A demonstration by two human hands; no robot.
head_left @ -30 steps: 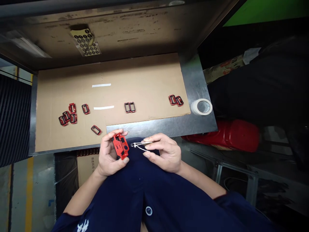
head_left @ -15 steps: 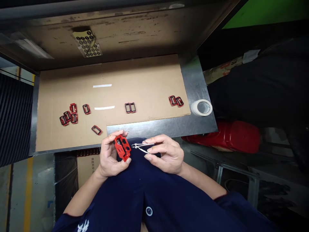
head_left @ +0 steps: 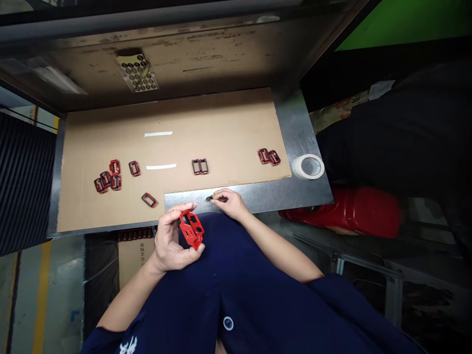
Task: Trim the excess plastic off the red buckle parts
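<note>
The red plastic part [head_left: 191, 228] sat in the left hand [head_left: 169, 242], pinched by its edges between thumb and curled fingers. It was held over the lap, just short of the tabletop [head_left: 295, 191] edge. It looked hard, glossy and moulded: an irregular plate with cut-out windows. With so light an edge grip, it could have twisted free and dropped onto the dark blue clothing below.

The right hand [head_left: 229, 201] rested on the bare metal tabletop, fingertips closed on a small dark piece [head_left: 211, 197] too small to identify. That piece might easily have skidded away on the smooth, scratched steel.

Beyond lay matte brown cardboard [head_left: 221, 123] carrying small red-and-black rectangular frames [head_left: 106, 178], with a white tape roll [head_left: 309, 166] beside it.
</note>
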